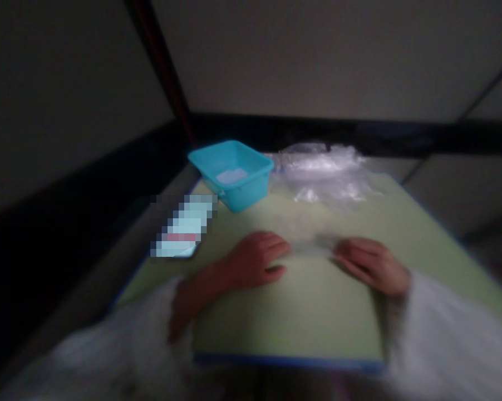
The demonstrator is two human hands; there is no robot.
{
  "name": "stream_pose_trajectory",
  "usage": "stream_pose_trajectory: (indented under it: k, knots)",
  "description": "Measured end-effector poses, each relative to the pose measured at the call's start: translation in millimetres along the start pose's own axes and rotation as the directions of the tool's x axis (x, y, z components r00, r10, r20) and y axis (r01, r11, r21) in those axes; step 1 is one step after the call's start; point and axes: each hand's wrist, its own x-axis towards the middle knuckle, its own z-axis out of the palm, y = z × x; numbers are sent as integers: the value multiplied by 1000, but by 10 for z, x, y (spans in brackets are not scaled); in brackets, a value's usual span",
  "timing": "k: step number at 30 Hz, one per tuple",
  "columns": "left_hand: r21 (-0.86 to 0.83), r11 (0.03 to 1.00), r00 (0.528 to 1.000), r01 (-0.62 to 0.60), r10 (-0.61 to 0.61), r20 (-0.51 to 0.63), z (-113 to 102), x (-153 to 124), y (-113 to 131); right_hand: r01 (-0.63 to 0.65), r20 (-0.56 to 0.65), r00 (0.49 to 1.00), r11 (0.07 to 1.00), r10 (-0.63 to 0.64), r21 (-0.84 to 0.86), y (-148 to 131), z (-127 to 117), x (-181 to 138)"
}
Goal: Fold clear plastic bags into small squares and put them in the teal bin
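The picture is blurred and dim. My left hand [257, 259] and my right hand [370, 263] rest low over a pale green table [293, 317], fingers pointing toward each other. Between them lies a small clear plastic bag or film [311, 245]; both sets of fingertips touch its ends and look closed on it. Behind it, at the far side of the table, lies a heap of clear plastic bags [328, 170]. A turquoise plastic tub [232, 172] stands at the far left with something pale in its bottom.
A flat object [182, 228], pixelated out, lies at the table's left edge near my left hand. The table has a blue rim. Dark walls and a dark band run behind the table.
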Motion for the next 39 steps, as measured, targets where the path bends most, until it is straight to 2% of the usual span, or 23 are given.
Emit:
stream_pose_trajectory:
  k: [6, 9, 11, 14, 16, 17, 20, 23, 25, 26, 29, 33, 36, 39]
  knots:
    - [-48, 998, 995, 43, -47, -87, 38, 14, -27, -159, -73, 983, 983, 166, 91, -34, -27, 49]
    - [-181, 976, 981, 120, -145, -132, 51, 30, -37, -254, -83, 961, 959, 265, 125, -47, -41, 49]
    - [-319, 931, 962, 175, -232, -148, 40, 40, -33, -353, -69, 927, 921, 368, 161, -57, -47, 33]
    - [-496, 830, 932, 257, -349, -100, -6, 50, -8, -501, -70, 845, 830, 531, 246, -75, -39, 0]
    - [-635, 716, 917, 290, -398, -30, -46, 56, 22, -568, -57, 782, 747, 621, 346, -86, -24, -15]
    - [-722, 623, 912, 300, -410, 25, -65, 60, 40, -591, -34, 750, 692, 661, 415, -91, -15, -17]
    - [-913, 250, 883, 323, -426, 196, -112, 74, 90, -623, 75, 664, 494, 744, 606, -95, 14, 5]
    - [-937, -61, 855, 345, -391, 340, -138, 89, 103, -626, 158, 609, 348, 777, 698, -87, 52, 57]
    - [-909, -186, 852, 372, -321, 414, -132, 95, 77, -628, 216, 581, 263, 785, 733, -81, 87, 95]
    - [-894, -216, 846, 393, -295, 443, -119, 97, 54, -634, 246, 564, 222, 788, 741, -78, 105, 112]
    - [-879, -204, 793, 431, -378, 477, -54, 99, -25, -684, 317, 515, 159, 796, 712, -71, 148, 160]
    - [-849, -113, 708, 517, -501, 498, -4, 106, -61, -739, 348, 488, 168, 800, 652, -59, 153, 198]
    - [-817, 13, 706, 577, -510, 491, 1, 105, -12, -746, 325, 480, 184, 815, 639, -56, 140, 206]
    - [-808, 139, 744, 573, -501, 442, 42, 79, 51, -746, 304, 476, 197, 825, 636, -62, 132, 211]
